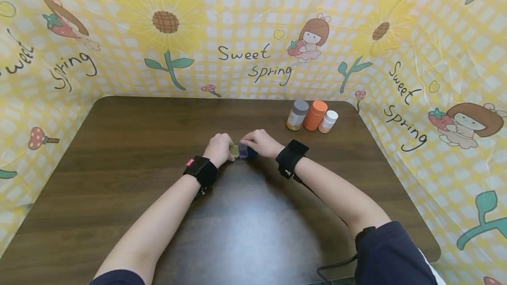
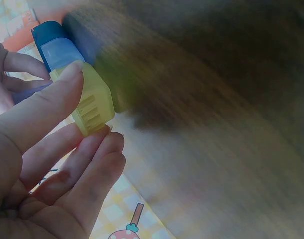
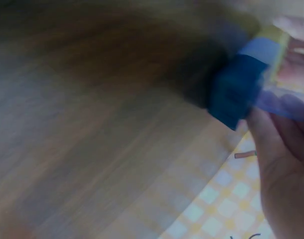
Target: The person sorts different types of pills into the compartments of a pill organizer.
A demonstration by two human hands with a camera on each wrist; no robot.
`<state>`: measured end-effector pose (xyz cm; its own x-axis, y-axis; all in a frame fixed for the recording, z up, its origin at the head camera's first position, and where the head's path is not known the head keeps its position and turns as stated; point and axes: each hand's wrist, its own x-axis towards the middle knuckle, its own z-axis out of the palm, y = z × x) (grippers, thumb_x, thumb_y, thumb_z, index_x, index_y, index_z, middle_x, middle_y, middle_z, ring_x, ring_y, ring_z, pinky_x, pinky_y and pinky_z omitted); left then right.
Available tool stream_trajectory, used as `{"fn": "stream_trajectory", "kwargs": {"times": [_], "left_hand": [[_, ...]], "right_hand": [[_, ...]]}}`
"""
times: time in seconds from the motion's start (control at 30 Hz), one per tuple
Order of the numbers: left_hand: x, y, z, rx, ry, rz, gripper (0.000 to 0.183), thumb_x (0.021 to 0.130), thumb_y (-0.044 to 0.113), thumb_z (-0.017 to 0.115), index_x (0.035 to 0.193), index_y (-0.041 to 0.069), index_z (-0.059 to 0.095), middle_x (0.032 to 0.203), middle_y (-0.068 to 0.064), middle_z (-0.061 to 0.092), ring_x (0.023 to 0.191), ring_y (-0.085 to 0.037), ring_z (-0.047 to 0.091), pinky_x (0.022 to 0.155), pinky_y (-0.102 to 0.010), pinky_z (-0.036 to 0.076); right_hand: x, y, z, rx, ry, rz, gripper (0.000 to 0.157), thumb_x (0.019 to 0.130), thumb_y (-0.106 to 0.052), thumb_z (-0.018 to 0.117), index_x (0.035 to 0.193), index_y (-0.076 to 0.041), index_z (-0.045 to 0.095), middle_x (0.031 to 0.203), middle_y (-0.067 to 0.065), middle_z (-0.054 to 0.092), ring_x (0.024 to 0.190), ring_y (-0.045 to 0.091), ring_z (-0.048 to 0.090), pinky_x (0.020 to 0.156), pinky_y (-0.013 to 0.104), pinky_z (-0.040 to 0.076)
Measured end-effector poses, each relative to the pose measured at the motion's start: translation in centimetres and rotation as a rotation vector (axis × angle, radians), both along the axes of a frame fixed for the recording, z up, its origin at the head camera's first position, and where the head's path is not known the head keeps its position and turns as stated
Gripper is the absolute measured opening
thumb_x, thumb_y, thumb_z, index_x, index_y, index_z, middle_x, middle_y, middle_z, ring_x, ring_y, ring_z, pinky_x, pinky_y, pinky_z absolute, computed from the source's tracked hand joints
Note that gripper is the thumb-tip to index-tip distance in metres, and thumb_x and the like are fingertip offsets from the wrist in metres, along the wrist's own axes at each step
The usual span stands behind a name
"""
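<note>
A small pill box of coloured compartments stands on the table between both hands. Its yellow section (image 2: 96,97) is at the left end, a lavender section (image 1: 243,151) in the middle and a dark blue section (image 3: 235,83) at the right end. My left hand (image 1: 219,147) pinches the yellow end, thumb on one face and fingers along the other. Over the lavender section, a translucent purple lid (image 3: 281,105) is swung out at the box's far side. My right hand (image 1: 263,143) has its curled fingers at this lid, its thumb beside the dark blue end.
Behind the right hand stand a grey-capped bottle (image 1: 297,115), an orange bottle (image 1: 315,116) and a small white bottle (image 1: 328,122). A brown wooden table (image 1: 138,144) lies below, with a yellow checked cloth (image 1: 245,21) around it. A black cable (image 1: 336,266) trails near the right elbow.
</note>
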<state>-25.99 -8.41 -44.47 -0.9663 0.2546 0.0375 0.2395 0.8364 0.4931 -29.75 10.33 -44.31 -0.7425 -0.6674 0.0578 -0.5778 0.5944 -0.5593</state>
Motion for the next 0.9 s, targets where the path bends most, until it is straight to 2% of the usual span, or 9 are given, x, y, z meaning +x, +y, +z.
{"fn": "stream_trajectory", "kwargs": {"times": [0.27, 0.43, 0.53, 0.7, 0.9], "left_hand": [[-0.1, 0.0, -0.1, 0.007, -0.005, -0.012, 0.031, 0.068, 0.002, 0.089, 0.097, -0.002, 0.078, 0.098, -0.017, 0.077, 0.086, -0.031, 0.068, 0.079, -0.042, 0.054], [-0.1, -0.1, -0.1, 0.015, -0.010, -0.018, 0.036, 0.068, 0.003, 0.089, 0.102, -0.004, 0.077, 0.104, -0.019, 0.076, 0.093, -0.033, 0.069, 0.085, -0.044, 0.054], [0.1, -0.2, -0.1, 0.013, -0.012, -0.013, 0.037, 0.069, 0.004, 0.089, 0.103, -0.004, 0.077, 0.104, -0.019, 0.076, 0.096, -0.034, 0.069, 0.087, -0.045, 0.054], [0.1, -0.1, -0.1, 0.021, -0.024, -0.010, 0.035, 0.070, 0.004, 0.088, 0.102, -0.004, 0.076, 0.100, -0.018, 0.076, 0.092, -0.032, 0.067, 0.083, -0.044, 0.053], [0.1, 0.0, -0.2, 0.042, -0.067, -0.004, 0.040, 0.072, 0.004, 0.087, 0.108, -0.006, 0.073, 0.105, -0.020, 0.074, 0.096, -0.033, 0.066, 0.086, -0.045, 0.053]], "right_hand": [[-1.1, -0.4, 0.7, -0.099, -0.239, -0.210, 0.028, 0.102, -0.021, 0.059, 0.113, -0.001, 0.076, 0.113, 0.016, 0.075, 0.095, 0.026, 0.075, 0.082, 0.030, 0.060], [-1.6, -0.8, 0.6, -0.172, -0.347, -0.318, 0.030, 0.100, -0.023, 0.062, 0.112, 0.002, 0.075, 0.112, 0.020, 0.075, 0.091, 0.028, 0.075, 0.078, 0.030, 0.061], [-2.0, -1.0, 0.3, -0.214, -0.382, -0.369, 0.031, 0.098, -0.024, 0.066, 0.110, 0.003, 0.075, 0.109, 0.021, 0.076, 0.086, 0.027, 0.076, 0.074, 0.031, 0.062], [-2.3, -1.2, -0.1, -0.289, -0.399, -0.429, 0.029, 0.095, -0.021, 0.070, 0.106, 0.006, 0.076, 0.103, 0.025, 0.075, 0.081, 0.030, 0.077, 0.071, 0.033, 0.062], [-2.6, -1.4, -0.7, -0.294, -0.398, -0.468, 0.028, 0.095, -0.020, 0.070, 0.107, 0.006, 0.076, 0.100, 0.025, 0.075, 0.070, 0.018, 0.073, 0.069, 0.030, 0.062]]}}
